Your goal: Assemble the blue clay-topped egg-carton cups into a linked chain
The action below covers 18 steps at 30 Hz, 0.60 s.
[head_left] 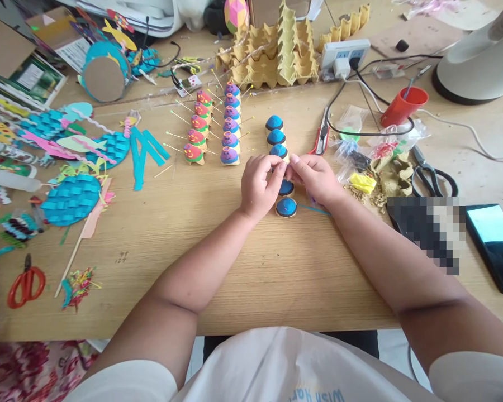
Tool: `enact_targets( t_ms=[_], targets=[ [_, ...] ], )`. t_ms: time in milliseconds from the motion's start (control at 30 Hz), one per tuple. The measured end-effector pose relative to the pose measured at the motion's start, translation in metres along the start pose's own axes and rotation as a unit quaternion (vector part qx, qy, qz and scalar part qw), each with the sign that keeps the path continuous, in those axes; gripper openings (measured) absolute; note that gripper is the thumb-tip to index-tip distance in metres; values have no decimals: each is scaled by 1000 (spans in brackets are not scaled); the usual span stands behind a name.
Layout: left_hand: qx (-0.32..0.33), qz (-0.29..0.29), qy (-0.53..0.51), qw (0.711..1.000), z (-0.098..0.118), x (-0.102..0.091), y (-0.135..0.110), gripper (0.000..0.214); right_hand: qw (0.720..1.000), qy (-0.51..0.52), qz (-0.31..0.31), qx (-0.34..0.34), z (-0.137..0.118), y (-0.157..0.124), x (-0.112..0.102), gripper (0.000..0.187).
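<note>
Head view; clock centred where the fingertips meet. Left hand (pixel 260 181) at 9 o'clock, right hand (pixel 318 177) at 3 o'clock. On each, thumb and forefinger come close together, the two hands' tips nearly meeting; whether either pinches something small cannot be told. Directly below them stands a row of blue clay-like domes with dark brown rims (pixel 279 151), running from 12 to 6 o'clock, its middle hidden by the hands.

At 10 o'clock: a purple egg-carton caterpillar (pixel 231 125), then a red-and-green egg-carton caterpillar (pixel 198 121) farther out; thin bead-tipped sticks project from both. At 12 o'clock, well apart: a tan moulded-pulp egg tray (pixel 257 64). At 2 o'clock: a red-and-silver utility knife (pixel 322 134), with a tilted red plastic cup (pixel 404 107) beyond. Black-handled metal scissors (pixel 433 180) lie at 3, red-handled scissors (pixel 26 286) at 8.
</note>
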<state>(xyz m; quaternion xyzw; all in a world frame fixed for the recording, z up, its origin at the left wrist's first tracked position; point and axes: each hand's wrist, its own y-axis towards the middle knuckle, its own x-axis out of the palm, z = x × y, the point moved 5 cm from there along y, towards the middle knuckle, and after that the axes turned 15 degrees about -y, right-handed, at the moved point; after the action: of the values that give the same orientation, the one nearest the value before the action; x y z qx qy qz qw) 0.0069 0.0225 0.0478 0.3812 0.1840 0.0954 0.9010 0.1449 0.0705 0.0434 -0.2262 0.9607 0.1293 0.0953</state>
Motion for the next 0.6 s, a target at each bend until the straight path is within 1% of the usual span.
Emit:
enact_targets(
  t_ms=[233,467,600],
  targets=[
    [-1,7,-6,1000,-1,-1,0,32,1000,-4,-13,8,1,-1,1,70],
    [12,17,0,1000,-1,-2,-1,24,1000,23,-8,6,3,0,1,64],
    [11,16,22,1000,-1,-2,-1,25,1000,20,-7,6,4,0,2,63]
  ],
)
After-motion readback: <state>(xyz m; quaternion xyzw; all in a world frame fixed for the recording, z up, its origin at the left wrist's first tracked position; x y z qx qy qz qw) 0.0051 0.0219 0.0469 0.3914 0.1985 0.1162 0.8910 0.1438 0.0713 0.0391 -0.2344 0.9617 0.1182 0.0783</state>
